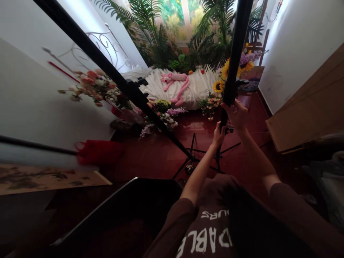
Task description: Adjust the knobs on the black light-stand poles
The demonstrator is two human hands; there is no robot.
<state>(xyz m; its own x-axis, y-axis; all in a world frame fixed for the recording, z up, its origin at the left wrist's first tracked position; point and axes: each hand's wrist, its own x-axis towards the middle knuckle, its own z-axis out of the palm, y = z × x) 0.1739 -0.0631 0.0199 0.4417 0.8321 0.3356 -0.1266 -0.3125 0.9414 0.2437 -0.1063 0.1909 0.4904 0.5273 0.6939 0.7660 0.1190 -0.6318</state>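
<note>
A black light stand (pixel 230 84) rises on the right, its thin legs spread on the floor. My left hand (pixel 218 135) is wrapped round the lower part of its pole, close to a small knob (pixel 229 130). Higher up, my right hand (pixel 237 114) holds the same pole from the right, thumb on the near side and fingers partly hidden behind it. A second black stand (pixel 150 111) slants across the view on the left, touched by neither hand.
Behind the stands, a pink plush toy (pixel 176 79) lies on white draped cloth (pixel 199 93), among artificial flowers (pixel 92 84) and palm leaves (pixel 146 21). A red bag (pixel 99 152) sits left. Cardboard (pixel 309 100) leans on the right. A black, open-topped shape (pixel 129 208) is close below.
</note>
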